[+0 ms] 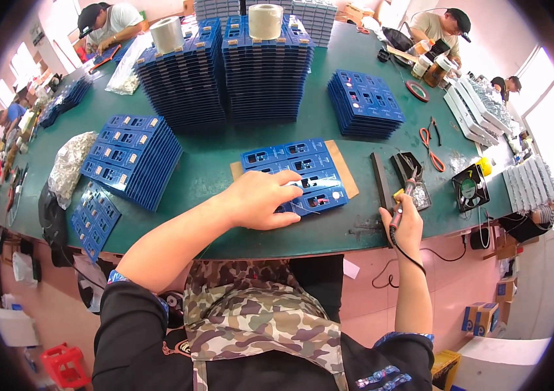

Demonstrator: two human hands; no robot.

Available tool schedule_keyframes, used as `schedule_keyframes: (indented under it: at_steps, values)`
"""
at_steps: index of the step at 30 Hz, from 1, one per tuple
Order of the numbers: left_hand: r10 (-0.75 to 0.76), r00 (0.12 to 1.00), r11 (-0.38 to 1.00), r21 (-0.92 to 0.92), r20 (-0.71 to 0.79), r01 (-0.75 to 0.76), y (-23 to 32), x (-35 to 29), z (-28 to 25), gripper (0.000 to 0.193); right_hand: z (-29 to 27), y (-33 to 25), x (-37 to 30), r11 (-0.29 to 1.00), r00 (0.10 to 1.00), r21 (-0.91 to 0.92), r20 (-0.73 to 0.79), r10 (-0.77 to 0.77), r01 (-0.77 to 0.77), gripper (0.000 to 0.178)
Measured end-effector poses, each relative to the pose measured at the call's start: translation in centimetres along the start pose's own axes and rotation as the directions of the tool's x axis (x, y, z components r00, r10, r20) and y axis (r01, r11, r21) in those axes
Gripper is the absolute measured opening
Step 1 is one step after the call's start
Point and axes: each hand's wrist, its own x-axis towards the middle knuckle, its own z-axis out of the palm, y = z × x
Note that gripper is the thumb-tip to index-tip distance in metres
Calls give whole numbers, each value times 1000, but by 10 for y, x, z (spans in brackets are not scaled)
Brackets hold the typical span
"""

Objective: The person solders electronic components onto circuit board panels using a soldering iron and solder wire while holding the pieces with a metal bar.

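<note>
A blue circuit-board panel (293,156) lies on a piece of brown cardboard (342,168) in front of me. My left hand (260,199) rests on the panel's near-left part, its fingers stretched out and apart. Fine wire-like strands show by its thumb; whether the fingers touch them I cannot tell. Held by its handle in my right hand (407,225) is a soldering iron (410,188), a dark cord running back along the forearm. The iron's tip points away from me, over a black tray (420,195) right of the panel.
Stacks of blue panels (267,78) stand at the back, left and right, two topped with tape rolls (266,21). A dark bar (381,189), orange-handled pliers (428,146), a small fan (470,188) and white racks (472,111) are rightward. Two people work across the green table (257,244).
</note>
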Motion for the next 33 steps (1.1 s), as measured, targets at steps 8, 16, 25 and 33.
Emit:
schedule_keyframes:
  at_steps: [8,16,25,33]
  values:
    - [-45,992,999,-19,-119,43,6,-24,-16,41,3,1,-2,988,985,1,-81,-153,153,31]
    - [-158,956,984,-124,-246,131,3,-65,-18,36,-2,-77,6,967,972,148,-137,-190,209,30]
    - [-208,949,969,-185,-238,166,5,-85,-24,35,45,-139,21,922,945,212,-24,-327,324,29]
    - [-198,936,972,-185,-291,148,-1,-98,-25,33,60,-146,29,915,927,154,-24,-375,374,29]
